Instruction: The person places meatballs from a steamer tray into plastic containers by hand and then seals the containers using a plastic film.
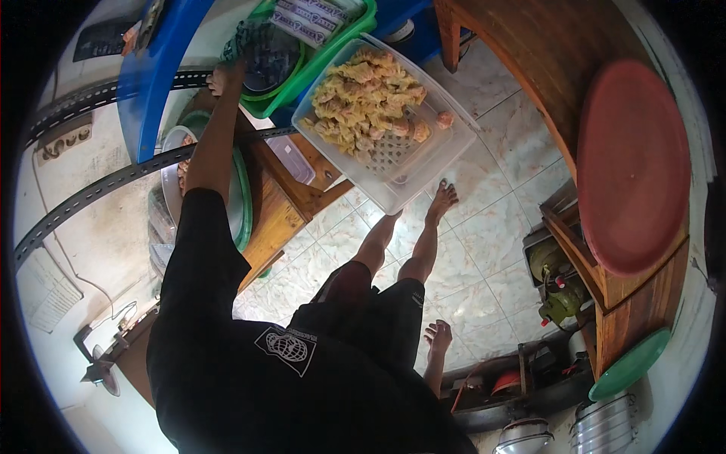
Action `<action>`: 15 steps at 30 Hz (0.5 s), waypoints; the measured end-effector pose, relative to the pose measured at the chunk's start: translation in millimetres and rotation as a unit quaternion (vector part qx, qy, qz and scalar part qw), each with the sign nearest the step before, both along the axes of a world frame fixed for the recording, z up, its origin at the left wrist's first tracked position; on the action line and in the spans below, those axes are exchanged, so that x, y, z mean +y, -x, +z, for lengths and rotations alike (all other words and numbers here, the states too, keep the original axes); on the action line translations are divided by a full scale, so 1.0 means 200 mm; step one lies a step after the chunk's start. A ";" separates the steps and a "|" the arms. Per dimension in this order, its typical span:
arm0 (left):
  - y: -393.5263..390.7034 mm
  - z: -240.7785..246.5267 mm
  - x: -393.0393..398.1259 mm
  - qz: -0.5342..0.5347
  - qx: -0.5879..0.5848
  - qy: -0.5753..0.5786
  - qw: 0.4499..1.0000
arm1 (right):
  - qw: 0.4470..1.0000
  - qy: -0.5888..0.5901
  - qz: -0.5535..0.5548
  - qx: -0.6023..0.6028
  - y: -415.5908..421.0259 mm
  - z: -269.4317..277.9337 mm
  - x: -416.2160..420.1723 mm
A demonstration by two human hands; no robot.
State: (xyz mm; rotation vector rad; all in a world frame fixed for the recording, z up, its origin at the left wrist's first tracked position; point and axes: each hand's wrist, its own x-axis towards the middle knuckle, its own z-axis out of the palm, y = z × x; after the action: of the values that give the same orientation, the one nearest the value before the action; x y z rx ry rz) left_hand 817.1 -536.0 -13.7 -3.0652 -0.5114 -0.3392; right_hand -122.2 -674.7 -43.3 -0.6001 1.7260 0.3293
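Note:
My left hand (220, 80) reaches up to the left edge of a bright green plastic tub (283, 99). Its fingers are bent, close to a dark patterned plastic bag or cloth (231, 44); whether they grip it I cannot tell. Inside the tub I see a dark round container (272, 59) and a white-and-purple printed packet (315, 20). Beside it stands a translucent plastic box (417, 167) with a pile of yellowish wrapped dumplings (363, 96) and several pinkish pieces on its perforated base. My right hand (438, 336) hangs low by my leg, holding nothing, fingers loosely apart.
Below my left arm, a metal basin (170, 162) of pinkish food rests by a green tray (245, 198) on a wooden table (275, 198). Black perforated metal rails (85, 193) cross the left side. A red oval tray (632, 167) lies right; green gas cylinders (558, 284) stand below.

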 end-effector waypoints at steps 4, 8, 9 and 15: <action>0.15 0.02 -0.13 -0.358 -0.092 0.042 0.928 | 0.997 -0.063 0.024 0.029 0.06 0.00 0.11; 0.46 0.19 -0.65 -0.505 0.066 -0.050 0.859 | 0.996 -0.044 0.074 0.021 0.14 0.00 0.20; 0.41 0.18 -0.68 -0.484 0.080 -0.119 0.863 | 0.994 -0.038 0.103 -0.003 0.15 0.00 0.19; 0.36 0.21 -0.93 -0.511 0.221 -0.185 0.810 | 0.999 -0.031 0.009 0.028 0.12 0.01 0.26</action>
State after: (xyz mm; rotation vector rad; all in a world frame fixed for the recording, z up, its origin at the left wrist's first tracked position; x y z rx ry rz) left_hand 745.4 -722.3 27.5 -2.5600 1.1105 0.2682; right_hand -145.4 -623.2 -41.9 -0.5668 1.7587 0.4153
